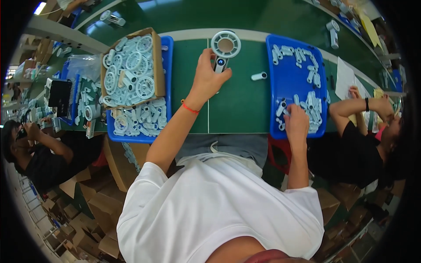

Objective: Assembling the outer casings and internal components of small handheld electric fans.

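Held in left hand (207,76), above green bench (241,105): handheld fan (226,44), ring head pointing away from body. Grip closed about the handle, thumb to one side and fingers to the other. Ring head joined to handle, with lit display (220,62); judged well advanced as a unit, apparently powered. Cannot tell whether lacking any trim or cover.

Right hand (297,119) lowered into right blue tray (287,81), fingers curled with tips down among small pale pieces (312,103). Cannot tell whether pinching one or only touching.

Loose on bench, between fan and right tray: one short pale piece with dark end (259,76), not fitted to anything.

At left: cardboard box (159,61) heaped with ring-shaped grilles (144,87), overlapping left blue tray (168,48); more loose parts in the tray's near portion. Judged overall: one unit in hand, near completion at most; large stock of parts left unassembled.
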Demonstrator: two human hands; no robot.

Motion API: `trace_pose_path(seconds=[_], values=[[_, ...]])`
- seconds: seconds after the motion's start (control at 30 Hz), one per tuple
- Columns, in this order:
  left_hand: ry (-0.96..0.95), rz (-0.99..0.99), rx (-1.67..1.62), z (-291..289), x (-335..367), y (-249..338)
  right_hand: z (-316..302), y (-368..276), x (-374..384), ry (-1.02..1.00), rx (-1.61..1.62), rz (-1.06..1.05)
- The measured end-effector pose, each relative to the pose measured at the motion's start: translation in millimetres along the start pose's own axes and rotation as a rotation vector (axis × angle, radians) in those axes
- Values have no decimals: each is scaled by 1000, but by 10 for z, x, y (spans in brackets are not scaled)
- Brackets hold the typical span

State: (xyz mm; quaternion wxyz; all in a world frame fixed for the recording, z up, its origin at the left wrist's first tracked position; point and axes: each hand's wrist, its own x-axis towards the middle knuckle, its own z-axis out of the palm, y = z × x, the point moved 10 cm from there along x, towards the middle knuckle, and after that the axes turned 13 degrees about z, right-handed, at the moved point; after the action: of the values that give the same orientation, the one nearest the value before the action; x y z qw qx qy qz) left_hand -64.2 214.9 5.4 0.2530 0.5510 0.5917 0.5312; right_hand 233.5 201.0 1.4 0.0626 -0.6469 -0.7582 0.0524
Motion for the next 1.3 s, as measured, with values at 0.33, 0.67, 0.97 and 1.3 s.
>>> trace_pose_path(seconds=[0.33, 0.67, 0.97, 1.3], values=[[230, -250, 274, -82, 1668, -573, -266, -1353, -519, -171, 911, -376], [45, -196, 704, 103, 2343, -663, 296, -1689, -581, -54, 724, -505], [397, -608, 781, -2688, 2486, -1376, 328, -1701, -484, 20, 596, -331], [386, -925, 870, -3220, 2238, -2532, 243, -1697, -500, 62, 573, -312]])
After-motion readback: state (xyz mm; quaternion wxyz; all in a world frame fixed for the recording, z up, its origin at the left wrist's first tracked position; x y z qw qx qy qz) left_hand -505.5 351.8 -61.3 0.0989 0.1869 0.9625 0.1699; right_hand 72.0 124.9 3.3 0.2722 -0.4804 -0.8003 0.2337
